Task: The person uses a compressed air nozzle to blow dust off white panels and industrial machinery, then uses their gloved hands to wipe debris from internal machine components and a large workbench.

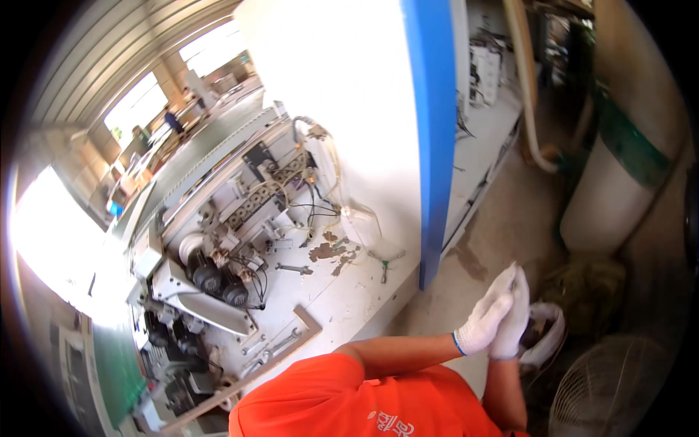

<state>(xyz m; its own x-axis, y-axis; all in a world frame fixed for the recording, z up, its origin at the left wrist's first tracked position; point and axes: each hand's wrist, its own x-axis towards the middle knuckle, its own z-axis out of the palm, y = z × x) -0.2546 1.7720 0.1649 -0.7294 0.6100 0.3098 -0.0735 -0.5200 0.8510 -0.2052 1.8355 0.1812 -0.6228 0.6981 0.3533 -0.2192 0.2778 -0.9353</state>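
Observation:
My left hand (483,325) and my right hand (514,315), both in white knitted gloves, are pressed together palm to palm at the lower right. Their fingers are stretched out and point away from me. No object shows between them; whatever the palms might cover is hidden. Both hands are in the air beside the white machine bed (349,320), touching nothing but each other. On that bed lie an open-ended wrench (293,269), a green three-armed wrench (385,264) and several more wrenches (271,352).
Black motors (206,278) and cables crowd the machine's left. A wooden strip (312,328) lies along its near edge. A blue-edged white panel (429,146) stands upright ahead. A fan (608,390) is at lower right, below a large pale bag (608,204). Other people work far left.

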